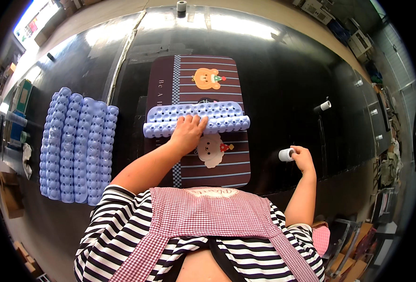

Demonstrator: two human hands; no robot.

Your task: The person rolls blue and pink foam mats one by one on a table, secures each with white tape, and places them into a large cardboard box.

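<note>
My left hand (188, 132) lies over a light-blue bubbled bath mat (227, 123), its fingers bent over the rolled edge and holding it down. That mat is rolled up into a long tube, with a flat flap on its far side. Under it lies a dark brown striped mat (227, 176) with cartoon animal figures and a checkered band. Out to the right, my right hand (304, 159) is closed on a small white roll of tape (286, 155), fingers at its right end. The tape is close to the black tabletop; whether it touches I cannot tell.
Several rolled light-blue bubbled mats (81, 150) lie side by side at the left. Another white tape roll (326, 105) is farther right on the black table (278, 84), and one more roll (181, 6) stands at the far edge. A pale seam (123, 56) crosses the table.
</note>
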